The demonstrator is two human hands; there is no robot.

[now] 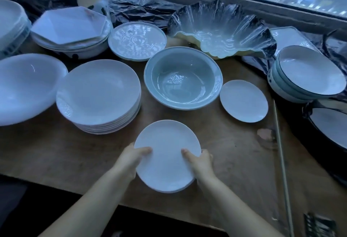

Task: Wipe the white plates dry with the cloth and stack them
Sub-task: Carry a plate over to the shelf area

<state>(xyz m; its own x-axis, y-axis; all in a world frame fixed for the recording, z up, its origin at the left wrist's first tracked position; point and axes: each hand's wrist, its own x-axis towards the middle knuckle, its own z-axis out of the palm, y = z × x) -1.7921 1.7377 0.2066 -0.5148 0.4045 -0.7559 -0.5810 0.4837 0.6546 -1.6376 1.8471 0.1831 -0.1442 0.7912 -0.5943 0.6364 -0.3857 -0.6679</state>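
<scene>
A small stack of white plates [167, 143] sits near the front edge of the wooden table [56, 154]. My left hand [131, 159] grips its left rim, thumb on top. On the opposite rim, my right hand [200, 161] holds it the same way. Another small white plate [243, 100] lies alone to the right. A tall stack of larger white plates [99, 94] stands at the left. No cloth is in view.
A pale green bowl [183, 78] stands behind the held plates, with a wavy glass bowl [221, 28] and an embossed plate [137, 40] further back. More bowls and dishes crowd the left [24, 86] and right [308, 73] sides. A thin stick [281, 158] lies at the right.
</scene>
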